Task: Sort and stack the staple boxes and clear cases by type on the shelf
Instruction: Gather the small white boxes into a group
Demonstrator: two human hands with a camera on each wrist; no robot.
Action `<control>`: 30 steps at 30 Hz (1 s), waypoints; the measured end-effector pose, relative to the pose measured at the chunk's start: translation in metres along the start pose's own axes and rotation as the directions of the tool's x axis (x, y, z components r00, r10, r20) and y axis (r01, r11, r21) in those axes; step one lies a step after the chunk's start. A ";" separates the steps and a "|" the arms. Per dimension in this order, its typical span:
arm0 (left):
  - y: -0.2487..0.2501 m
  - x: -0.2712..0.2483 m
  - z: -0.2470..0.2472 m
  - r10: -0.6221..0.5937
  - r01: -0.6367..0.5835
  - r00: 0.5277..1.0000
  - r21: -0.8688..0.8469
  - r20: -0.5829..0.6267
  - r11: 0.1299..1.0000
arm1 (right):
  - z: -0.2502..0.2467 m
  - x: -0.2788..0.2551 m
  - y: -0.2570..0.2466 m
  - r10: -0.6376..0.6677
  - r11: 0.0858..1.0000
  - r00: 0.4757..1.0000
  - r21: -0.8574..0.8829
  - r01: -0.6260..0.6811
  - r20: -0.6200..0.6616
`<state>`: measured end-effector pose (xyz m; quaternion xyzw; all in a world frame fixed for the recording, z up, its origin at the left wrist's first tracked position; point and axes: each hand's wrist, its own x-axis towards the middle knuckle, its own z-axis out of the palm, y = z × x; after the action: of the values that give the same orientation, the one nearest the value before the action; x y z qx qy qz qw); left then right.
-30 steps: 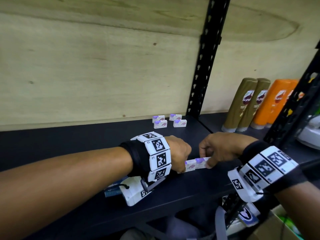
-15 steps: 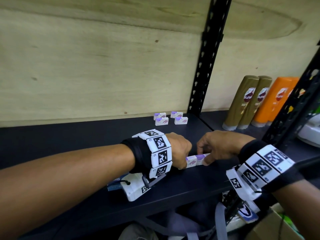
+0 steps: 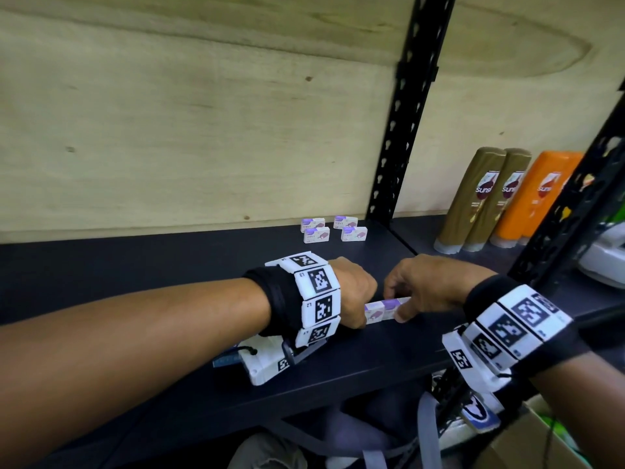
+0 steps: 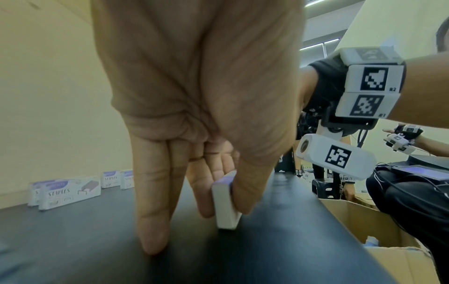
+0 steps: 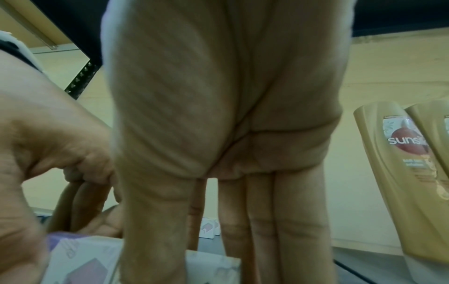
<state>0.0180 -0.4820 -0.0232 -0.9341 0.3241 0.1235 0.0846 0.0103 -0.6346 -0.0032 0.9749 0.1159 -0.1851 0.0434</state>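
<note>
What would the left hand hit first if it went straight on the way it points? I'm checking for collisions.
Likely the right hand, which holds the other end of the staple boxes that the left hand grips. Depth is unclear.

Readable print on boxes, bottles and wrist tags

"STAPLES" stands on the front of the staple boxes [image 4: 70, 192] at the shelf's back, beyond the held box, and again on the pair behind them [image 4: 110, 179]; the held box's print is too blurred to read. "suns…", cut off by the next bottle, stands on the brown bottle [image 5: 403, 142] right of the grip; the same partial word shows on the orange bottle [image 3: 544, 189]. The right wrist band [image 4: 371, 90] carries "R2" and "R1" beside its square codes.
</note>
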 end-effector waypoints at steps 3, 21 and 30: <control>0.001 -0.003 -0.001 0.005 -0.005 1.000 0.016 0.003 1.000 | 0.000 -0.002 -0.004 0.018 1.000 1.000 -0.023 -0.018 0.020; -0.103 0.027 -0.038 -0.154 0.131 0.976 -0.152 -0.151 0.980 | -0.088 0.076 0.020 0.048 0.999 0.995 0.024 -0.046 -0.083; -0.152 0.083 -0.037 -0.212 0.191 0.969 -0.157 -0.126 0.969 | -0.095 0.161 0.025 0.028 0.998 0.993 -0.059 -0.035 -0.115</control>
<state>0.1828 -0.4218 0.0002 -0.9723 0.2228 0.0708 0.0061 0.1956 -0.6125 0.0265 0.9838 0.1082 -0.1250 0.0693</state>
